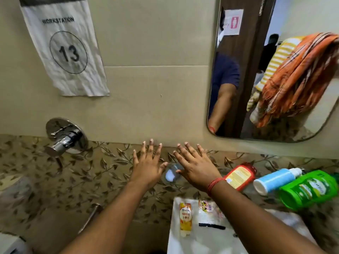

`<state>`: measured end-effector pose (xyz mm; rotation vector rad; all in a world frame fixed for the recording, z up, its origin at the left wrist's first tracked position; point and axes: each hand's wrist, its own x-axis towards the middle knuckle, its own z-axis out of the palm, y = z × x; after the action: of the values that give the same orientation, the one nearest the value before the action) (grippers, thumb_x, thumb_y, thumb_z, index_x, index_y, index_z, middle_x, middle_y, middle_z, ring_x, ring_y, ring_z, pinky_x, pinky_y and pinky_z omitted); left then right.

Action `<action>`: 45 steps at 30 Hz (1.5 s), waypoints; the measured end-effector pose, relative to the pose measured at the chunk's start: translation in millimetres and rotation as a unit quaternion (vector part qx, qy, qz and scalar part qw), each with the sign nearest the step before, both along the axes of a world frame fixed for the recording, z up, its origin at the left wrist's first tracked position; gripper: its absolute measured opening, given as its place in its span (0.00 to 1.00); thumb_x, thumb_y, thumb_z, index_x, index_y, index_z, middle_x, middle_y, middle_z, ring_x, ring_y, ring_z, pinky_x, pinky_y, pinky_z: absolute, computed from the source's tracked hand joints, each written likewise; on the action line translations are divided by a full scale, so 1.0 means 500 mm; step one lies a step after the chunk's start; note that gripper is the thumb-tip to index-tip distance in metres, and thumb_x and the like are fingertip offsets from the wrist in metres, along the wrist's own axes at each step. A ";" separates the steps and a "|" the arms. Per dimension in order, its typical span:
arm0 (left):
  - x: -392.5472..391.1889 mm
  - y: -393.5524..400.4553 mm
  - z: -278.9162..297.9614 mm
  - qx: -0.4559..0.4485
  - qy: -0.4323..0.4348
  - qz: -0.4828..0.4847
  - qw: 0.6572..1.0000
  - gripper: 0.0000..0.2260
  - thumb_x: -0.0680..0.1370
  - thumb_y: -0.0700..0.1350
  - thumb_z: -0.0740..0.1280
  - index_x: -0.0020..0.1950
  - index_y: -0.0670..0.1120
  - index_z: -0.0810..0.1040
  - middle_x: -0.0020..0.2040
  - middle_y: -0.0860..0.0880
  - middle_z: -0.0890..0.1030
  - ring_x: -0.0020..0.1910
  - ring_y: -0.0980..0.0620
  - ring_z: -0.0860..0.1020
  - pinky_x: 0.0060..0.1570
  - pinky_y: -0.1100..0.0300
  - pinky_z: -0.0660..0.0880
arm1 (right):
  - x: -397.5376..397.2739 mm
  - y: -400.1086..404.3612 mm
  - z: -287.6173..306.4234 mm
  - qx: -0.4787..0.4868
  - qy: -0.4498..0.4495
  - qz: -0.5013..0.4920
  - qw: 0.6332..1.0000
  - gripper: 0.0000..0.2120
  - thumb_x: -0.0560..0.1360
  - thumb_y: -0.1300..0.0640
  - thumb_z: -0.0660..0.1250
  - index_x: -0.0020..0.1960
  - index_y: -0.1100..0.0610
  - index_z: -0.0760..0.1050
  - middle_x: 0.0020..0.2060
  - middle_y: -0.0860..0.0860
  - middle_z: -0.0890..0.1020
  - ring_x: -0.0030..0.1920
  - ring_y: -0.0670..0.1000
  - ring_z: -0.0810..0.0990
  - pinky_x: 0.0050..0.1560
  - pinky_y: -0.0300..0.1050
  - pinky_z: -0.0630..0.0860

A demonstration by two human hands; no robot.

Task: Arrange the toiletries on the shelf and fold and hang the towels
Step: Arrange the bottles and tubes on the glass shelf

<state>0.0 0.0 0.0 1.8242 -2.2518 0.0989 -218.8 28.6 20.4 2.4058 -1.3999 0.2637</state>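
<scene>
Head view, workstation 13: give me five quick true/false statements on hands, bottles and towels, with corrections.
1. Both hands are open with fingers spread, holding nothing. True: left hand, right hand.
2. The green bottle stands upright. False: it lies on its side, like the red bottle and the blue bottle beside it.
3. The mirror shows an orange striped towel hanging. True.
4. The right wrist is bare. False: it wears a red thread band.
5. The orange tube lies on the white surface below the hands. True.
</scene>
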 end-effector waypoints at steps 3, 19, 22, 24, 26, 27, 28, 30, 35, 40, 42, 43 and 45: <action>0.010 -0.012 -0.012 -0.001 -0.054 -0.037 0.998 0.28 0.84 0.58 0.52 0.82 0.56 0.47 0.84 0.49 0.46 0.82 0.47 0.41 0.77 0.34 0.42 | 0.009 -0.011 -0.001 -0.014 0.024 0.023 0.999 0.27 0.81 0.46 0.60 0.78 0.52 0.63 0.77 0.55 0.66 0.78 0.59 0.62 0.76 0.64 0.58; -0.003 -0.008 -0.054 0.056 0.203 -0.107 0.972 0.16 0.82 0.45 0.63 0.68 0.54 0.78 0.67 0.53 0.77 0.70 0.51 0.69 0.76 0.46 0.60 | 0.042 -0.027 0.004 0.089 0.073 0.095 0.989 0.28 0.79 0.57 0.66 0.77 0.55 0.63 0.71 0.57 0.73 0.67 0.59 0.75 0.63 0.54 0.76; -0.011 -0.005 -0.044 0.077 0.299 -0.100 0.946 0.13 0.82 0.42 0.64 0.63 0.52 0.82 0.61 0.53 0.82 0.63 0.51 0.76 0.72 0.46 0.66 | 0.043 -0.020 -0.002 0.071 0.048 0.092 0.992 0.27 0.78 0.61 0.66 0.75 0.56 0.64 0.66 0.58 0.76 0.62 0.58 0.77 0.58 0.51 0.78; -0.018 -0.003 -0.037 0.094 0.319 -0.107 0.937 0.14 0.82 0.39 0.63 0.61 0.53 0.82 0.59 0.54 0.84 0.61 0.53 0.79 0.72 0.50 0.65 | 0.043 -0.020 -0.007 0.052 0.033 0.086 0.994 0.25 0.78 0.62 0.66 0.73 0.55 0.66 0.61 0.56 0.78 0.58 0.57 0.78 0.54 0.49 0.78; -0.025 -0.002 -0.030 0.129 0.379 -0.098 0.911 0.15 0.82 0.38 0.62 0.58 0.56 0.82 0.57 0.54 0.84 0.57 0.56 0.80 0.58 0.61 0.74 | 0.044 -0.024 -0.012 0.026 0.034 0.079 0.996 0.25 0.77 0.63 0.68 0.72 0.55 0.68 0.58 0.55 0.79 0.55 0.56 0.78 0.51 0.49 0.78; -0.029 -0.001 -0.027 0.141 0.406 -0.086 0.899 0.15 0.83 0.38 0.61 0.56 0.58 0.81 0.57 0.54 0.83 0.55 0.59 0.79 0.48 0.66 0.74 | 0.044 -0.028 -0.015 0.017 0.035 0.074 0.996 0.25 0.76 0.63 0.68 0.72 0.55 0.69 0.57 0.55 0.80 0.55 0.56 0.79 0.49 0.49 0.79; -0.031 -0.001 -0.024 0.145 0.432 -0.073 0.887 0.15 0.83 0.39 0.61 0.55 0.58 0.80 0.56 0.55 0.83 0.54 0.62 0.78 0.44 0.69 0.73 | 0.044 -0.031 -0.018 0.012 0.027 0.068 0.997 0.24 0.76 0.63 0.69 0.71 0.55 0.70 0.56 0.55 0.80 0.54 0.56 0.79 0.49 0.49 0.79; -0.034 -0.002 -0.020 0.134 0.491 -0.052 0.859 0.15 0.84 0.39 0.60 0.54 0.58 0.80 0.56 0.56 0.82 0.56 0.59 0.78 0.46 0.66 0.75 | 0.046 -0.036 -0.020 0.028 -0.055 0.039 0.997 0.20 0.76 0.62 0.67 0.67 0.54 0.72 0.54 0.54 0.80 0.54 0.55 0.79 0.49 0.47 0.77; -0.034 -0.002 -0.002 0.122 0.530 -0.086 0.835 0.14 0.83 0.41 0.64 0.57 0.61 0.77 0.58 0.59 0.81 0.60 0.59 0.78 0.58 0.60 0.76 | 0.052 -0.050 0.003 0.123 -0.416 -0.075 0.898 0.11 0.79 0.57 0.67 0.61 0.53 0.76 0.53 0.50 0.82 0.50 0.47 0.78 0.44 0.35 0.71; -0.039 0.002 -0.003 0.159 0.480 -0.093 0.858 0.22 0.80 0.42 0.69 0.73 0.54 0.69 0.62 0.55 0.79 0.62 0.57 0.78 0.56 0.62 0.76 | 0.049 -0.037 0.005 0.207 -0.458 -0.072 0.862 0.14 0.79 0.59 0.68 0.63 0.55 0.75 0.56 0.52 0.83 0.55 0.51 0.80 0.57 0.49 0.79; -0.042 0.005 -0.006 0.149 0.445 -0.100 0.877 0.23 0.80 0.43 0.69 0.74 0.52 0.70 0.64 0.54 0.79 0.62 0.56 0.78 0.58 0.58 0.77 | 0.045 -0.032 0.004 0.222 -0.444 -0.067 0.865 0.14 0.78 0.59 0.69 0.63 0.55 0.75 0.57 0.52 0.82 0.56 0.51 0.80 0.57 0.48 0.79; -0.044 0.007 -0.008 0.144 0.431 -0.104 0.885 0.21 0.80 0.43 0.69 0.73 0.52 0.71 0.64 0.54 0.80 0.62 0.56 0.78 0.59 0.56 0.77 | 0.043 -0.030 0.004 0.233 -0.437 -0.068 0.866 0.15 0.78 0.59 0.70 0.64 0.55 0.74 0.58 0.52 0.82 0.57 0.51 0.80 0.58 0.47 0.78; -0.047 0.009 -0.011 0.142 0.417 -0.106 0.892 0.18 0.80 0.44 0.69 0.70 0.52 0.74 0.62 0.53 0.81 0.61 0.55 0.78 0.60 0.53 0.78 | 0.040 -0.026 0.001 0.255 -0.421 -0.075 0.867 0.20 0.77 0.60 0.71 0.67 0.54 0.74 0.60 0.52 0.82 0.59 0.51 0.80 0.61 0.48 0.77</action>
<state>-23.4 4.7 -5.3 1.3155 -1.8396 -0.9148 -198.8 15.4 20.8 2.6876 -2.2450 1.1442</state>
